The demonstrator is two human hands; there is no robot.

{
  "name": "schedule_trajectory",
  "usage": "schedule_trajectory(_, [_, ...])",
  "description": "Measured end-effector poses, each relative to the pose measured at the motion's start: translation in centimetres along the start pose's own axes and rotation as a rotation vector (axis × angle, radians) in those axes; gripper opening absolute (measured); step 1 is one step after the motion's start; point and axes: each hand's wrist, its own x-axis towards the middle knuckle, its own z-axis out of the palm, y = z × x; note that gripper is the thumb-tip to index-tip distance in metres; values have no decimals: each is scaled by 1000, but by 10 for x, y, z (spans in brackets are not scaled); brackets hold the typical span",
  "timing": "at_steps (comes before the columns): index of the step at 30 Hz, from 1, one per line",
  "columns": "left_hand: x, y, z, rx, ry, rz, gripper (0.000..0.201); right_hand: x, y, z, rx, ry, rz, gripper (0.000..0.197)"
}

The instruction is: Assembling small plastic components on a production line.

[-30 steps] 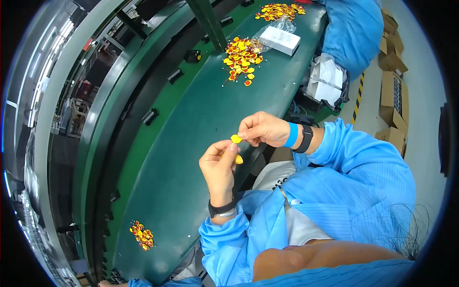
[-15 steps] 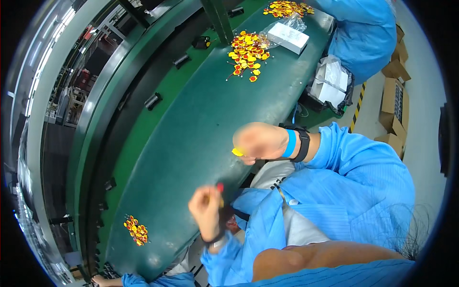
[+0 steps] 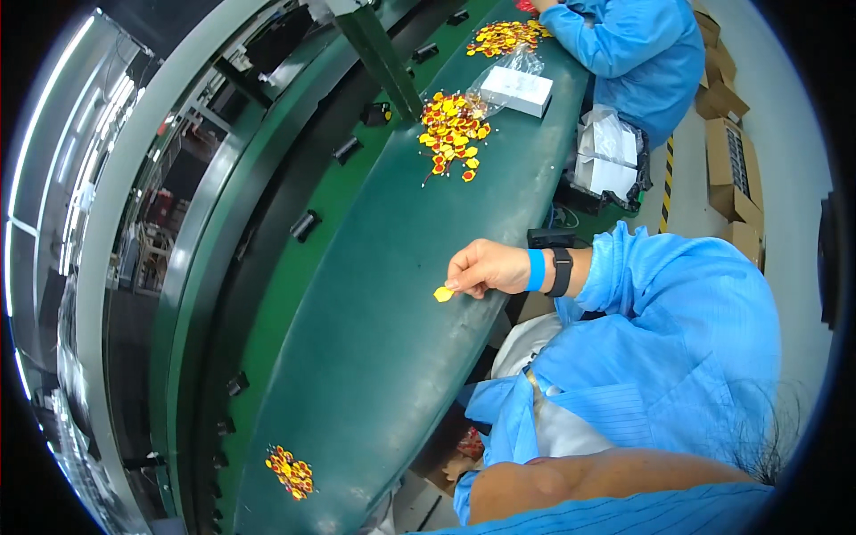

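My right hand (image 3: 486,268), with a blue band and a black strap at the wrist, is over the near edge of the green work surface (image 3: 374,294). Thumb and fingers pinch a small flat yellow piece (image 3: 443,293) by its edge. Below the table edge, a skin-coloured patch (image 3: 457,467) looks like part of my left hand; its fingers cannot be made out. Close to that patch is something red (image 3: 469,442), mostly hidden. A small pile of red-and-yellow pieces (image 3: 291,473) lies at the lower left.
Larger piles of red-and-yellow pieces (image 3: 453,132) lie farther up the surface, beside a white box (image 3: 516,90). A co-worker in blue (image 3: 646,67) sits at the far end. Black cylinders (image 3: 305,225) stand on the green strip at left; cartons (image 3: 733,169) line the right.
My left hand, which held something small and red over the surface, has dropped toward the table's near edge. The right hand has turned, with the yellow piece still pinched. The view has shifted.
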Motion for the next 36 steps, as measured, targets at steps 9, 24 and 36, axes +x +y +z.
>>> schedule_trajectory(9, [8, -33, -203, -647, -608, 486, 22, -13, -15, -53, -278, 241, -233, 14])
schedule_trajectory(24, [251, 193, -561, -2114, -442, 296, 25, -12, -17, -93, -581, 302, -480, 11])
schedule_trajectory(36, [363, 292, -579, -2313, -272, -236, 17, -17, -25, -99, -616, 190, -540, 11])
